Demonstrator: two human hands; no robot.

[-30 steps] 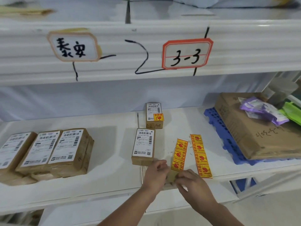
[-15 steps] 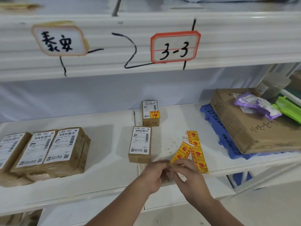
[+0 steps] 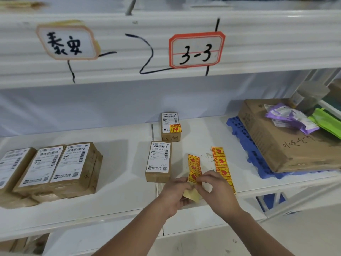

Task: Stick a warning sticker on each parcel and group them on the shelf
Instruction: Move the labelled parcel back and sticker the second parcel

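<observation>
On the white shelf (image 3: 114, 191) a stack of brown parcels (image 3: 55, 169) sits at the left, well apart from the hands. Near the middle lies a single parcel (image 3: 158, 161) with no warning sticker, and behind it a smaller parcel (image 3: 170, 126) that already bears a yellow one. To the right a second sticker strip (image 3: 220, 163) lies flat on the shelf, and beyond it a big carton (image 3: 280, 145) rests on a blue pallet (image 3: 245, 143), with purple and green packets on top. Above, the shelf edge carries a tag (image 3: 196, 49) reading 3-3. Both forearms reach in from below and meet just right of the middle parcel. The left hand (image 3: 175, 194) pinches the lower end of a sticker strip (image 3: 193, 169) (its pale backing curls out underneath), and the right hand (image 3: 215, 189) pinches the same strip from the other side, fingertips close together, the strip standing up between them above the shelf's front edge.
</observation>
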